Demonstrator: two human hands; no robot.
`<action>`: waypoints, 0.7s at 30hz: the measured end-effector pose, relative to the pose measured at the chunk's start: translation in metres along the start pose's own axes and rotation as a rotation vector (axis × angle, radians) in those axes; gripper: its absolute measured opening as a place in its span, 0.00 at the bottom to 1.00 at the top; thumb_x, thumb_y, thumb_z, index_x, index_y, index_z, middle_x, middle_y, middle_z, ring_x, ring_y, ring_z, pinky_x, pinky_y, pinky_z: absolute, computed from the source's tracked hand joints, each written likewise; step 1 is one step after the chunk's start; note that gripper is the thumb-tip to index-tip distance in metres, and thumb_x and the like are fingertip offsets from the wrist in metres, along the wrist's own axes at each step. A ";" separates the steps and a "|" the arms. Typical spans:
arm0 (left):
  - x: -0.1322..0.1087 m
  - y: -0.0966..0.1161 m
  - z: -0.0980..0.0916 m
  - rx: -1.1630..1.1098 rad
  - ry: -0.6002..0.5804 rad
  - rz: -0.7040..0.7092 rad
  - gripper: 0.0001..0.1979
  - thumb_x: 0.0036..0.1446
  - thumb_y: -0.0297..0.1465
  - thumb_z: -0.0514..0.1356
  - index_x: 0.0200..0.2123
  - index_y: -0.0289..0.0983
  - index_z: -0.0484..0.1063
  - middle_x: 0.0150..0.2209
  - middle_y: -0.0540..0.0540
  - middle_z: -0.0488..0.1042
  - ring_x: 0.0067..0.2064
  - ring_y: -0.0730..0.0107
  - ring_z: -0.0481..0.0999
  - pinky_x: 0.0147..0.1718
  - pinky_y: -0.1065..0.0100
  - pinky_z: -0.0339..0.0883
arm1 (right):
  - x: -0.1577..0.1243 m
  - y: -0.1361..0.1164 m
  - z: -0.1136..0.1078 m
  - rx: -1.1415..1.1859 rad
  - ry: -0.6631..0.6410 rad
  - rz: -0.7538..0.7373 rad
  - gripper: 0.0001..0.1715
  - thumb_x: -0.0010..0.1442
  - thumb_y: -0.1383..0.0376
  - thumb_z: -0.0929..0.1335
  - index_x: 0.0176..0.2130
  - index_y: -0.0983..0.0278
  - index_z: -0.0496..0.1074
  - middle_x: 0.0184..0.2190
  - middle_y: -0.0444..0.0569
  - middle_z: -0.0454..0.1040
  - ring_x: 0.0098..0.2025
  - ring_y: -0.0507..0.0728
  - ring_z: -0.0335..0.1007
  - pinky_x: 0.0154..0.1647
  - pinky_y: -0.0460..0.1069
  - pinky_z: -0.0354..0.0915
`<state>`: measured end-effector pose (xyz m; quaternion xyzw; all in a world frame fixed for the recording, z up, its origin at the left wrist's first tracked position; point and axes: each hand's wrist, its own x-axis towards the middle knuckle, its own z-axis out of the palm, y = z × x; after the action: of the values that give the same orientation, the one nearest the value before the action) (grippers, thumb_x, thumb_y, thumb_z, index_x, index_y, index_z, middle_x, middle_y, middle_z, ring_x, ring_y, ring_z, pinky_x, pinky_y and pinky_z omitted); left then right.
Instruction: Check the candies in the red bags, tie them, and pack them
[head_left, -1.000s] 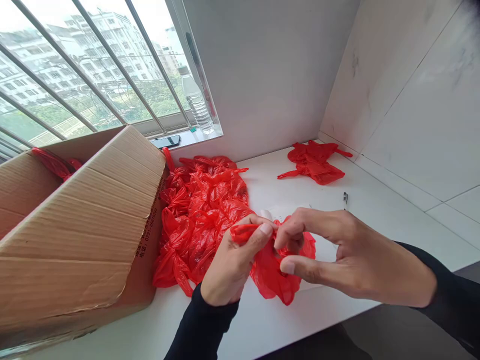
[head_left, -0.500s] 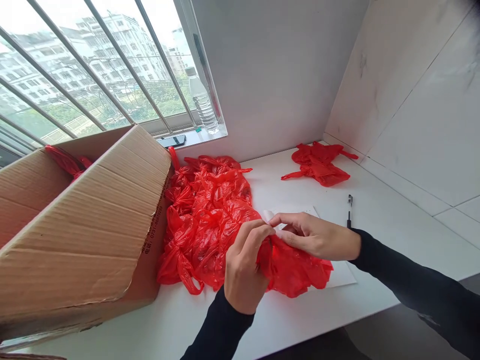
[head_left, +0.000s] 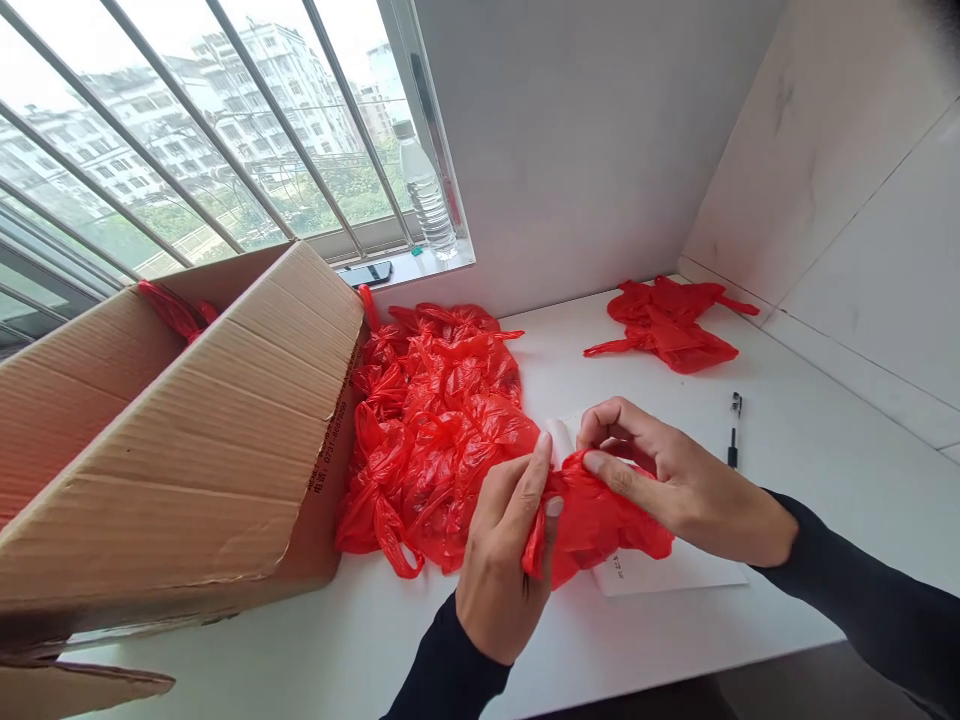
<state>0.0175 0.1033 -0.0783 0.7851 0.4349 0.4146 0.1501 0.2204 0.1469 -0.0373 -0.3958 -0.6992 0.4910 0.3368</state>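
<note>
A thin red plastic bag (head_left: 600, 525) is held up over a white booklet (head_left: 686, 575) on the table. My left hand (head_left: 506, 545) grips the bag's left part between thumb and fingers. The thumb and fingers of my right hand (head_left: 667, 475) pinch its upper edge. A whitish rolled or curled piece (head_left: 559, 440) shows just behind the bag, partly covered by the hands; I cannot make out what it is. Close by on the left lies a heap of knotted red plastic bags (head_left: 450, 430) whose contents are hidden.
An open cardboard box (head_left: 202, 430) stands at the left, red bags inside. Loose red bags (head_left: 671, 325) lie at the back right. A pen (head_left: 733, 430) rests right of the booklet. On the windowsill are a water bottle (head_left: 429, 200) and a phone (head_left: 365, 273).
My hands have moved apart a little, the right one shifting rightward along the bag's edge. The whole view has shifted slightly, and printing on the booklet now shows below the bag.
</note>
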 end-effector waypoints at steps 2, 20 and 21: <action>-0.005 0.000 -0.001 -0.020 -0.010 -0.027 0.31 0.68 0.22 0.53 0.71 0.45 0.54 0.57 0.40 0.69 0.57 0.62 0.70 0.55 0.61 0.68 | -0.001 -0.002 -0.002 0.029 -0.057 0.000 0.05 0.70 0.62 0.64 0.45 0.59 0.66 0.43 0.46 0.70 0.45 0.55 0.69 0.50 0.52 0.68; -0.037 -0.007 -0.019 0.005 0.119 -0.439 0.22 0.70 0.33 0.51 0.66 0.50 0.65 0.59 0.43 0.71 0.60 0.58 0.69 0.59 0.56 0.64 | -0.027 0.035 -0.013 0.002 0.160 0.185 0.19 0.66 0.47 0.65 0.36 0.58 0.73 0.31 0.45 0.71 0.32 0.57 0.73 0.35 0.52 0.73; -0.038 -0.006 -0.021 -0.026 0.132 -0.514 0.21 0.70 0.36 0.52 0.64 0.48 0.68 0.55 0.42 0.74 0.57 0.57 0.71 0.58 0.56 0.65 | -0.029 0.039 -0.014 -0.001 0.169 0.189 0.19 0.66 0.47 0.64 0.36 0.57 0.73 0.31 0.45 0.71 0.31 0.57 0.73 0.34 0.52 0.74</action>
<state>-0.0135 0.0732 -0.0890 0.6182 0.6234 0.4187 0.2321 0.2548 0.1353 -0.0728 -0.5000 -0.6281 0.4851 0.3466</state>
